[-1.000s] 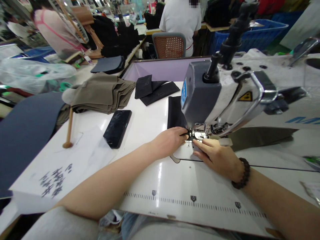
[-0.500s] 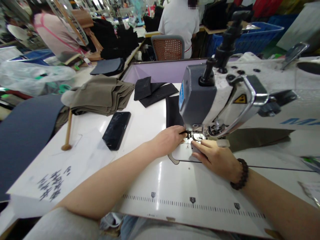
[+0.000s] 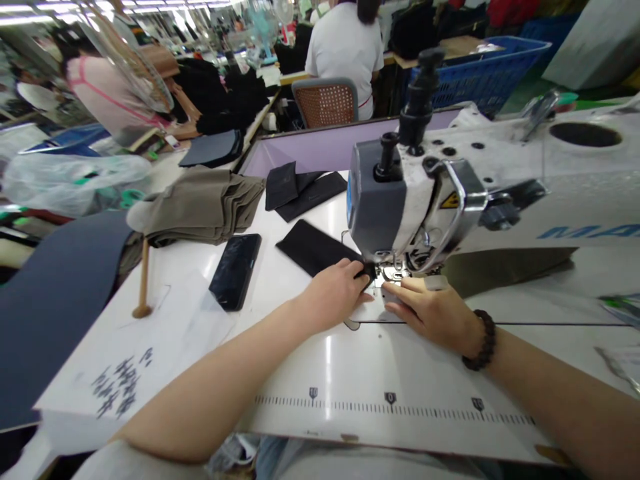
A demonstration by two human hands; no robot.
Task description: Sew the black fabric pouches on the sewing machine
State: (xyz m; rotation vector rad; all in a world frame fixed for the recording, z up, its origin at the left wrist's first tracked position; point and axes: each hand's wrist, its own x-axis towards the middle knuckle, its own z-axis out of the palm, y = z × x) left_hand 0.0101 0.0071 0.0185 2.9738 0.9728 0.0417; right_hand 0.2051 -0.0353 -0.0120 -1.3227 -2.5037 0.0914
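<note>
My left hand (image 3: 336,292) grips the near end of a black fabric piece (image 3: 320,250), its fingers closed at the edge close to the presser foot. The piece slants away to the upper left on the white table. On the metal plate right of the needle area rests my right hand (image 3: 433,312), fingers stretched out and a dark beaded bracelet at the wrist. Its fingertips are just in front of the presser foot (image 3: 385,270) of the sewing machine (image 3: 380,207). The machine head hides part of the stitching spot.
Folded black pieces (image 3: 305,190), a stack of brown-grey fabric (image 3: 200,207), a phone (image 3: 236,272) and a wooden stick (image 3: 143,280) lie to the left. Brown-grey fabric (image 3: 505,270) lies under the machine arm. Co-workers sit beyond the table, one near a chair (image 3: 326,103).
The black piece has swung round; its far end now points to the upper left. My left hand turned with it, while my right hand stayed nearly in place. The view shifted slightly.
</note>
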